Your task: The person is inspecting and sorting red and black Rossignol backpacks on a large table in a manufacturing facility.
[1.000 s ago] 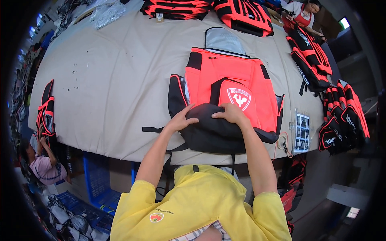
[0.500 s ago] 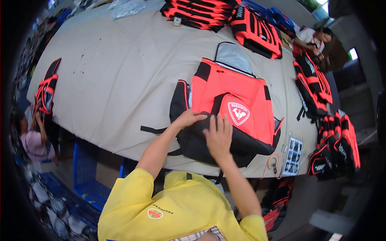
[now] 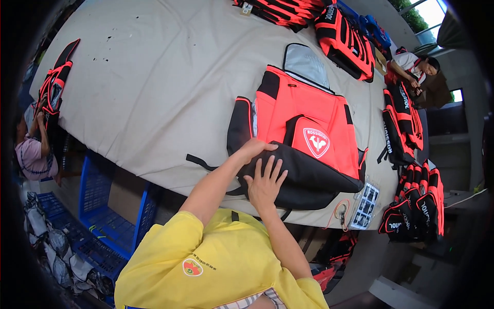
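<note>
Backpack [image 3: 303, 134] lies flat near table [image 3: 154, 92] edge, close to you. Your left hand [image 3: 253, 149] curls over its black base; right hand [image 3: 265, 183] spread flat, pinning fabric steady.

White shield-shaped logo patch [image 3: 316, 142] on the orange backpack; clear-sleeved picture card [image 3: 365, 206] at table edge

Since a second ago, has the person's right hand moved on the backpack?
Yes. The right hand has slid from beside the white badge across the backpack's black base, close to the left hand.
</note>
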Available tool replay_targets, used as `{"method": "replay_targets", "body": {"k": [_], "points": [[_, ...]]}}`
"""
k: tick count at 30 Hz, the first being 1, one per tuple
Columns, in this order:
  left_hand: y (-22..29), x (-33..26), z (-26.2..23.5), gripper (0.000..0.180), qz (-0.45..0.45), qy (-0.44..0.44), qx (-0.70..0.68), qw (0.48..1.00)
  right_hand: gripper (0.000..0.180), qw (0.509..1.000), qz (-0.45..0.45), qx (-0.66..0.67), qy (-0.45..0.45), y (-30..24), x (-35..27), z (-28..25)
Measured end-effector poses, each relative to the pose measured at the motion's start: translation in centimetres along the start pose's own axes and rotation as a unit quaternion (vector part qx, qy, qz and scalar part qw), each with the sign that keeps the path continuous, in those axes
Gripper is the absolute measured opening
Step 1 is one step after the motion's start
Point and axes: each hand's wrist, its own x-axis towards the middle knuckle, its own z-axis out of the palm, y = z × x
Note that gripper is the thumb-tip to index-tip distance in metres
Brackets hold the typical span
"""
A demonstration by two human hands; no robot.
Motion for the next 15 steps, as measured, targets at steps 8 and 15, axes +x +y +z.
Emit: {"method": "replay_targets", "body": {"k": [8,15], "points": [[-0.1,-0.6,-0.5,0.053,-0.023,-0.042,-0.023,0.999,0.067,1.0,-0.001,-0.003,-0.013,0.0,1.1,-0.1],[-0.4,-0.9,-0.6,0.056,-0.036,-0.026,-0.057,0.997,0.056,0.987,-0.112,0.069,-0.094,0.7,-1.2,-2.7]]}}
